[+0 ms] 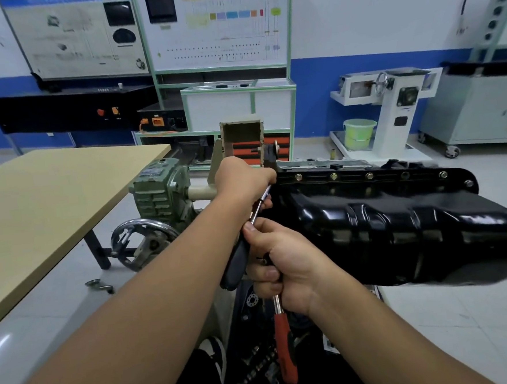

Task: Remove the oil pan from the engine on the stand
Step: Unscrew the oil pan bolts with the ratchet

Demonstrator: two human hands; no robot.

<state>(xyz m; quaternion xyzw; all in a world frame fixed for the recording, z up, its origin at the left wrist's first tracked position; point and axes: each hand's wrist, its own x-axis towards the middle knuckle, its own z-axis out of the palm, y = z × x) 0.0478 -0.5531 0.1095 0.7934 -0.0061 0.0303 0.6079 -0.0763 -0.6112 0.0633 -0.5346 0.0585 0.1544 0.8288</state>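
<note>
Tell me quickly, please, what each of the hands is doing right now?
Left hand: closed around the head end of the black-handled ratchet, at the oil pan flange.
Right hand: closed, gripping the red-handled ratchet.

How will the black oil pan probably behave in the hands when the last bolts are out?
The oil pan looks like rigid pressed metal, so it should probably stay stiff. Its glossy surface may be slippery. It is long and deep, so it could drop or tilt suddenly; bolts along the flange hold it now.
</note>
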